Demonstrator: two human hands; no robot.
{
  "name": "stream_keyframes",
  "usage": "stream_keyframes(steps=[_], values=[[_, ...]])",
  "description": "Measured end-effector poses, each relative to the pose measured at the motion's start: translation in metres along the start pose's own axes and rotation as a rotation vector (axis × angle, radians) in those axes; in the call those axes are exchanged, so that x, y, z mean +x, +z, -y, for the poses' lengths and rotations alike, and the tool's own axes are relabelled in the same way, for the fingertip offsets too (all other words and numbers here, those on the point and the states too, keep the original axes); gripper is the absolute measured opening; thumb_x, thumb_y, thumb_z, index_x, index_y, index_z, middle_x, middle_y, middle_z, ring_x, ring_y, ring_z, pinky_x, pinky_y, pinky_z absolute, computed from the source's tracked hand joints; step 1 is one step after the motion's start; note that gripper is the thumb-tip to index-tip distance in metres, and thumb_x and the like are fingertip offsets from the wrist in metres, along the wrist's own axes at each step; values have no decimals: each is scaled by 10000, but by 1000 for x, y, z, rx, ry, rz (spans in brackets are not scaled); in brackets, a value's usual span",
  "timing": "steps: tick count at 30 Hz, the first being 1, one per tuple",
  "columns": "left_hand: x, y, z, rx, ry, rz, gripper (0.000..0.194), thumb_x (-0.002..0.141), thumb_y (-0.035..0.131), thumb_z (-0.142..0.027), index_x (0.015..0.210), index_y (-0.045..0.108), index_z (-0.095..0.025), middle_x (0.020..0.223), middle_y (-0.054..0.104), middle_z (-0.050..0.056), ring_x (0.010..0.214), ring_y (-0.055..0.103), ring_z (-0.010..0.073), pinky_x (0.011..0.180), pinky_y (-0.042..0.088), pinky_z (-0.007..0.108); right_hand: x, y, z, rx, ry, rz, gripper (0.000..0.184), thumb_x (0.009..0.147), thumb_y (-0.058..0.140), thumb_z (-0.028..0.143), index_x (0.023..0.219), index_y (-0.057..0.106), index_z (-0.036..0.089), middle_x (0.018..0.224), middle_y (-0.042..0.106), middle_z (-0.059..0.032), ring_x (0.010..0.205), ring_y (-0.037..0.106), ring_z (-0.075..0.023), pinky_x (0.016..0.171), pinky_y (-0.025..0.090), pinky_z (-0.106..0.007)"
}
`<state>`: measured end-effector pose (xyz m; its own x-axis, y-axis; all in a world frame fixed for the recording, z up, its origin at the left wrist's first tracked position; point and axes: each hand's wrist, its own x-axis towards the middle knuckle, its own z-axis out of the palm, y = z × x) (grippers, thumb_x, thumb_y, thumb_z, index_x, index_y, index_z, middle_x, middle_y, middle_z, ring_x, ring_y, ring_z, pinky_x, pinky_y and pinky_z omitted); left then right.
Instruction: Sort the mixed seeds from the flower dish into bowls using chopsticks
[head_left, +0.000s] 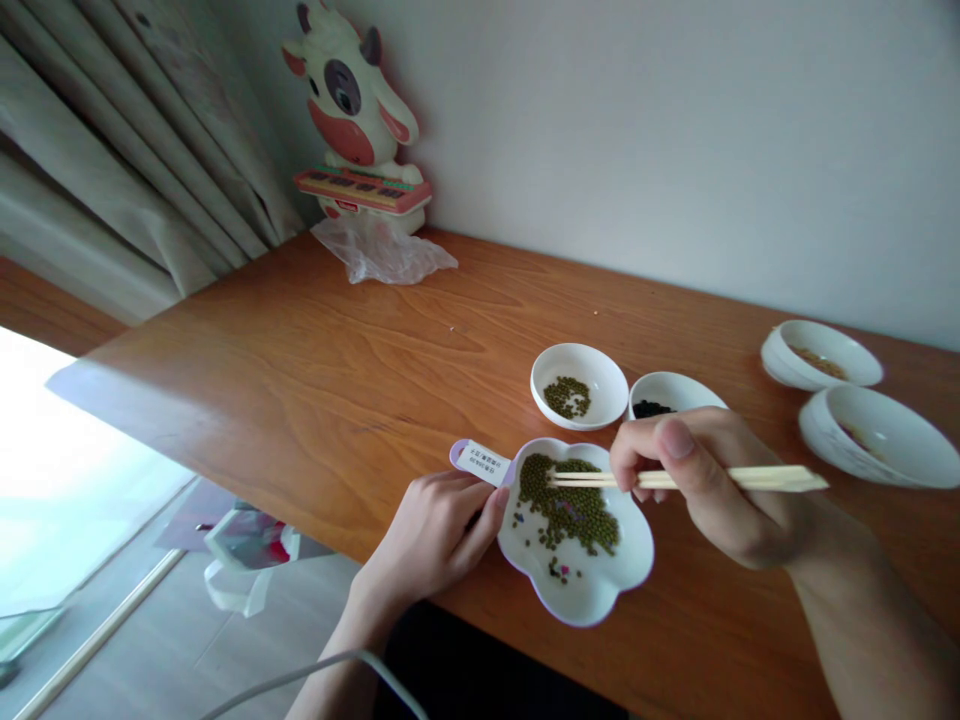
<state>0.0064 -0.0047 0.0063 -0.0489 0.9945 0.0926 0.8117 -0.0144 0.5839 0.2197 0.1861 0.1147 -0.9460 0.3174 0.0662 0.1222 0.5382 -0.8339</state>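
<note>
A white flower-shaped dish [592, 592] with a lilac rim and a labelled handle sits near the table's front edge. Green mung beans [581, 510] lie in it, mostly towards its far side, with a few small pink and dark bits among them. My left hand [439, 525] grips the dish by its left side, thumb on the rim beside the handle. A pair of wooden chopsticks [765, 479] is pinched in my right hand [720, 480] above the dish. Their tips reach into the beans; whether they hold a bean I cannot tell.
Behind the dish stand a white bowl [604, 385] of mung beans and a bowl [679, 388] of black beans, partly hidden by my right hand. Two more bowls, one nearer [892, 450] and one farther [840, 350], stand right. A cow toy keyboard [364, 190] and plastic bag [394, 255] occupy the back left.
</note>
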Motion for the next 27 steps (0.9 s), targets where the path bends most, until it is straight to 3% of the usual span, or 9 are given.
stream_keyframes(steps=[16, 27], values=[[0, -1, -1, 18, 0, -7, 403, 1102, 371, -321, 741, 496, -193, 729, 615, 13, 666, 531, 139, 683, 355, 285, -2, -9, 3, -12, -46, -5, 674, 1063, 233, 653, 759, 637, 206, 653, 600, -25, 575, 537, -140, 539, 391, -308], [-1, -1, -1, 23, 3, -6, 403, 1103, 366, -321, 749, 509, -191, 737, 620, 22, 670, 540, 143, 684, 364, 289, -7, -12, 9, -39, -50, -105, 697, 1045, 244, 684, 726, 666, 230, 632, 611, -35, 562, 541, -174, 546, 379, -352]])
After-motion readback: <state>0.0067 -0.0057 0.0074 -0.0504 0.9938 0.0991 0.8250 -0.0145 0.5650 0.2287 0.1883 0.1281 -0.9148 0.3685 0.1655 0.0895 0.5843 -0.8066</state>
